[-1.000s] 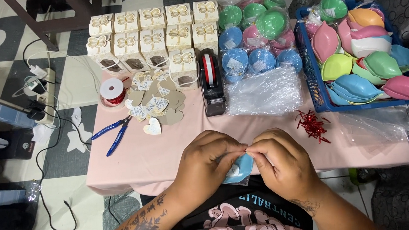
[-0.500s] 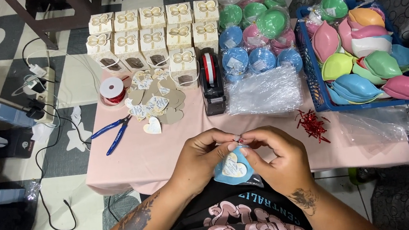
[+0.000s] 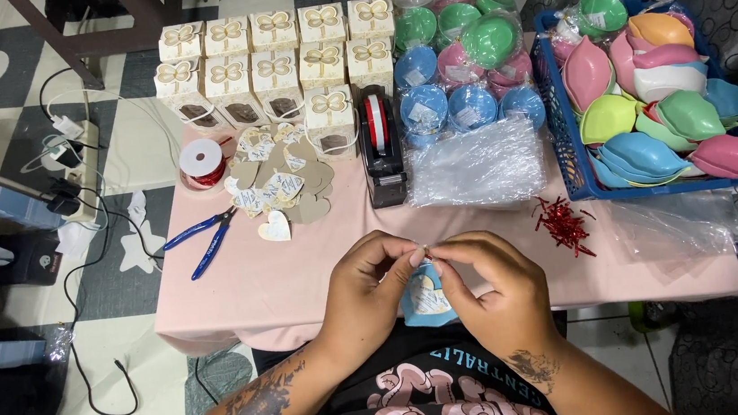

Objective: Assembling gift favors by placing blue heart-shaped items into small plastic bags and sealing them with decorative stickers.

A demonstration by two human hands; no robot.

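Nearest the camera, the left hand [image 3: 367, 284] and the right hand [image 3: 489, 286] meet at the front edge of the pink surface [image 3: 304, 277]. Both are pinched on a small red tie [image 3: 428, 253], fingertips touching above a blue dish [image 3: 425, 297] wrapped in clear film. The dish sits between the palms, just over the surface edge and close to the person's chest; a heart-shaped tag shows on its face. Whether either hand also bears the dish's weight cannot be told.

Just beyond the right hand lies a heap of red ties [image 3: 562, 223], with a loose clear bag [image 3: 673, 225] beside it. To the left, blue pliers [image 3: 205, 237] lie near the surface edge, and a pile of heart tags [image 3: 281, 184] spreads past them. In the middle stands a black tape dispenser [image 3: 381, 148], and next to it a stack of clear bags [image 3: 478, 165].

Farther back, a red ribbon spool [image 3: 200, 162] sits left of the tags. Cream boxes [image 3: 269, 59] with butterfly tops stand in rows at the far edge. Beside them wrapped round dishes [image 3: 454, 55] in blue, green and pink are heaped together. At the right, a blue crate [image 3: 565, 139] holds leaf-shaped dishes [image 3: 666, 107] in many colours.
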